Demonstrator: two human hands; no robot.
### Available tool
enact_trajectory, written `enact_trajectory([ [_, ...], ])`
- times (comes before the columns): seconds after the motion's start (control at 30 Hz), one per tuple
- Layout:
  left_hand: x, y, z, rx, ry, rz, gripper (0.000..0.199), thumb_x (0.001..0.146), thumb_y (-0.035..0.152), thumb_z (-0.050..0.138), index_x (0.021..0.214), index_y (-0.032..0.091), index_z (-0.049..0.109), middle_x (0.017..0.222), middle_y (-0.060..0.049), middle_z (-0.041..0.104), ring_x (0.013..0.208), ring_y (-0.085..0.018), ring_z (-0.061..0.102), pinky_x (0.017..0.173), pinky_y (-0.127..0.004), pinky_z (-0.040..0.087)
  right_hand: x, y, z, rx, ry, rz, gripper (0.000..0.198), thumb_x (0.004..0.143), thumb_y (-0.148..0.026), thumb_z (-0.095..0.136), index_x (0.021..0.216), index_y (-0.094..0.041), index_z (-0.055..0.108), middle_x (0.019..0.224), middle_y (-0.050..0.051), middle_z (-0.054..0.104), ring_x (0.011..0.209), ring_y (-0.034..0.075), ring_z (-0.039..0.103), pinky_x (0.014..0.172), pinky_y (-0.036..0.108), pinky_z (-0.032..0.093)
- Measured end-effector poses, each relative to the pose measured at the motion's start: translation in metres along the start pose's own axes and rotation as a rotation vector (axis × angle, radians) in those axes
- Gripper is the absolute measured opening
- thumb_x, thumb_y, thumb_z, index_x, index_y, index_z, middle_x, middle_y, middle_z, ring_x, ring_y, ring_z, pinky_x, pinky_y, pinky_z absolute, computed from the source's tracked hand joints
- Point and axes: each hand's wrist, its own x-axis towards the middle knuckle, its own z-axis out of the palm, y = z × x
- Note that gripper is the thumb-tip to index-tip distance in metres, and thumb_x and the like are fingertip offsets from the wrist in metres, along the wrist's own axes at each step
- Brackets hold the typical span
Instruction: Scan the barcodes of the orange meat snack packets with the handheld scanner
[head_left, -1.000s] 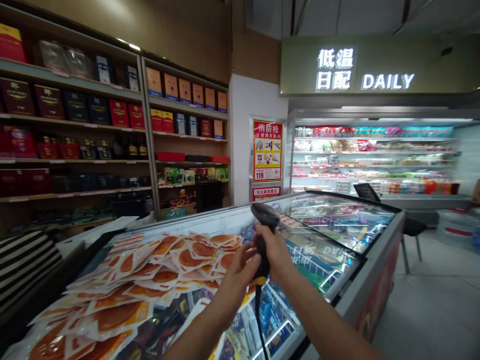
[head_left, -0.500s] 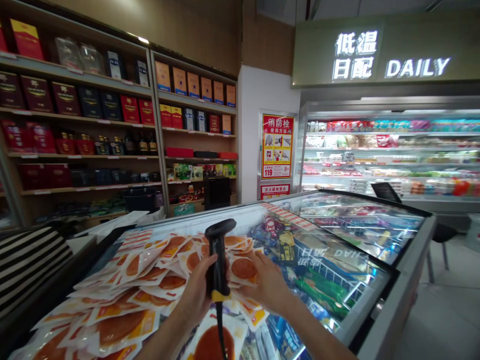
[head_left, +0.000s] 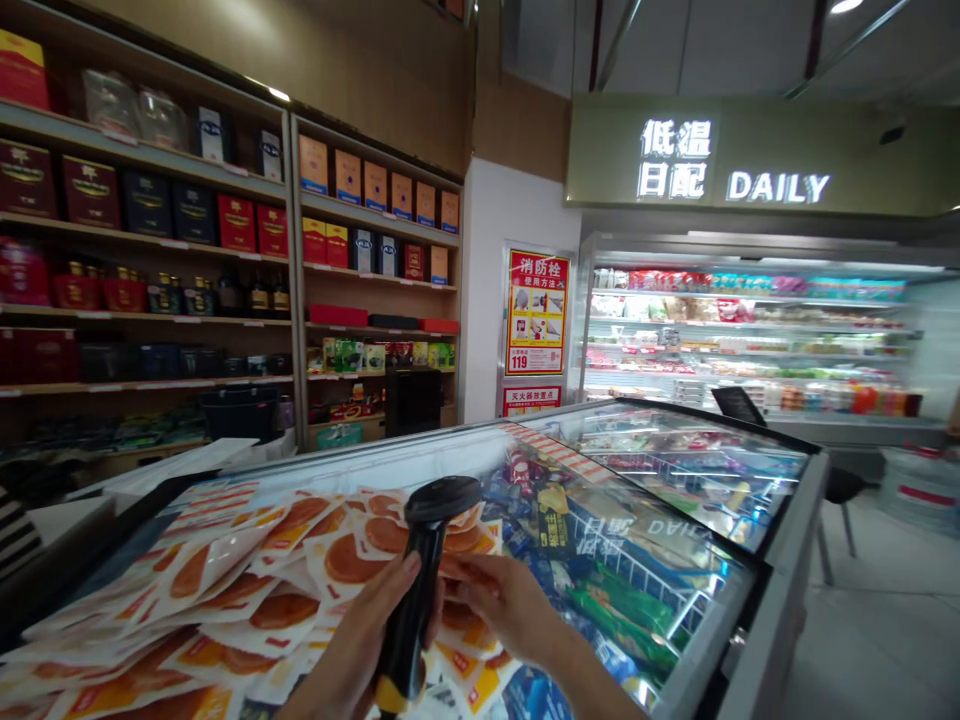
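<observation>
My left hand (head_left: pixel 373 625) is wrapped round the grip of a black barcode scanner (head_left: pixel 420 580) with a yellow band near its base. The scanner's head points up and away from me. Just to its right is my right hand (head_left: pixel 506 600), its fingers bent and drawn together close to the scanner and over the packets; what they hold, if anything, is hidden. Flat white-and-orange packets (head_left: pixel 281 607) with round, reddish-brown slices spread in a heap beneath and left of both hands, on the freezer's glass top (head_left: pixel 525 437).
Blue and green bags (head_left: pixel 622 612) show through the chest freezer's glass. Shelves of boxes (head_left: pixel 240 222) line the left wall. A lit refrigerated display (head_left: pixel 742 335) stands at the back right, with a dark chair (head_left: pixel 739 407) before it. Striped cloth (head_left: pixel 15 535) shows at the left edge.
The view has tilted up and turned slightly right. The scanner, still in my left hand, sits lower and leans more. My right hand's fingers have drawn in towards the scanner.
</observation>
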Motion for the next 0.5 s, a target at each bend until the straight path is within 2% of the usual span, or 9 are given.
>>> enact_trajectory([
  [0.07, -0.006, 0.001, 0.003, -0.045, -0.055, -0.013, 0.026, 0.063, 0.039, 0.057, 0.075, 0.015, 0.054, 0.054, 0.000, 0.053, 0.044, -0.010, 0.046, 0.038, -0.019, 0.032, 0.000, 0.014, -0.012, 0.067, 0.027, 0.005, 0.034, 0.074, -0.038, 0.038, 0.095, -0.021, 0.059, 0.080, 0.001, 0.064, 0.073, 0.018, 0.056, 0.065, 0.028, 0.044],
  [0.1, -0.008, 0.002, 0.005, -0.076, -0.075, -0.015, 0.025, 0.062, 0.035, 0.058, 0.077, 0.015, 0.054, 0.054, 0.000, 0.053, 0.045, -0.010, 0.048, 0.039, -0.020, 0.033, 0.000, 0.025, -0.021, 0.111, 0.089, 0.036, 0.036, 0.074, -0.040, 0.038, 0.092, -0.019, 0.060, 0.077, 0.003, 0.064, 0.071, 0.018, 0.057, 0.062, 0.029, 0.045],
  [0.17, -0.010, 0.000, 0.010, -0.142, -0.130, -0.022, 0.023, 0.063, 0.032, 0.058, 0.078, 0.015, 0.054, 0.053, 0.001, 0.052, 0.045, -0.009, 0.048, 0.041, -0.020, 0.034, 0.001, 0.049, -0.044, 0.243, 0.318, 0.159, 0.039, 0.069, -0.045, 0.044, 0.086, -0.014, 0.060, 0.074, 0.006, 0.064, 0.070, 0.021, 0.057, 0.056, 0.031, 0.046],
  [0.23, -0.008, -0.005, 0.016, -0.176, -0.230, -0.073, 0.023, 0.065, 0.035, 0.055, 0.075, 0.015, 0.054, 0.047, 0.002, 0.049, 0.041, -0.008, 0.045, 0.040, -0.019, 0.033, 0.002, 0.072, -0.069, 0.494, 0.541, 0.245, 0.040, 0.063, -0.043, 0.052, 0.090, -0.013, 0.056, 0.079, 0.007, 0.063, 0.077, 0.022, 0.056, 0.060, 0.033, 0.047],
  [0.27, -0.005, -0.008, 0.020, -0.174, -0.286, -0.105, 0.025, 0.066, 0.038, 0.053, 0.074, 0.014, 0.054, 0.045, 0.002, 0.047, 0.038, -0.008, 0.044, 0.038, -0.019, 0.032, 0.001, 0.082, -0.081, 0.527, 0.597, 0.256, 0.041, 0.062, -0.042, 0.054, 0.091, -0.013, 0.054, 0.079, 0.006, 0.062, 0.078, 0.021, 0.056, 0.062, 0.033, 0.048],
  [0.33, 0.001, -0.014, 0.025, -0.150, -0.363, -0.158, 0.029, 0.067, 0.042, 0.052, 0.074, 0.014, 0.055, 0.046, 0.001, 0.048, 0.038, -0.009, 0.046, 0.036, -0.019, 0.031, -0.002, 0.096, -0.098, 0.623, 0.692, 0.273, 0.040, 0.057, -0.039, 0.059, 0.088, -0.014, 0.053, 0.078, 0.005, 0.062, 0.078, 0.021, 0.057, 0.064, 0.033, 0.048],
  [0.4, 0.005, -0.019, 0.028, -0.128, -0.378, -0.180, 0.029, 0.067, 0.042, 0.052, 0.078, 0.015, 0.055, 0.055, 0.000, 0.053, 0.046, -0.011, 0.051, 0.038, -0.020, 0.035, -0.005, 0.103, -0.107, 0.706, 0.753, 0.280, 0.036, 0.053, -0.035, 0.063, 0.082, -0.016, 0.054, 0.077, 0.004, 0.061, 0.077, 0.022, 0.057, 0.063, 0.033, 0.048],
  [0.5, 0.007, -0.023, 0.026, -0.111, -0.378, -0.202, 0.028, 0.075, 0.036, 0.045, 0.091, 0.015, 0.052, 0.080, -0.003, 0.057, 0.067, -0.013, 0.055, 0.054, -0.026, 0.045, -0.009, 0.105, -0.108, 0.794, 0.801, 0.265, 0.033, 0.050, -0.032, 0.065, 0.078, -0.019, 0.054, 0.078, 0.003, 0.061, 0.078, 0.021, 0.057, 0.063, 0.033, 0.048],
])
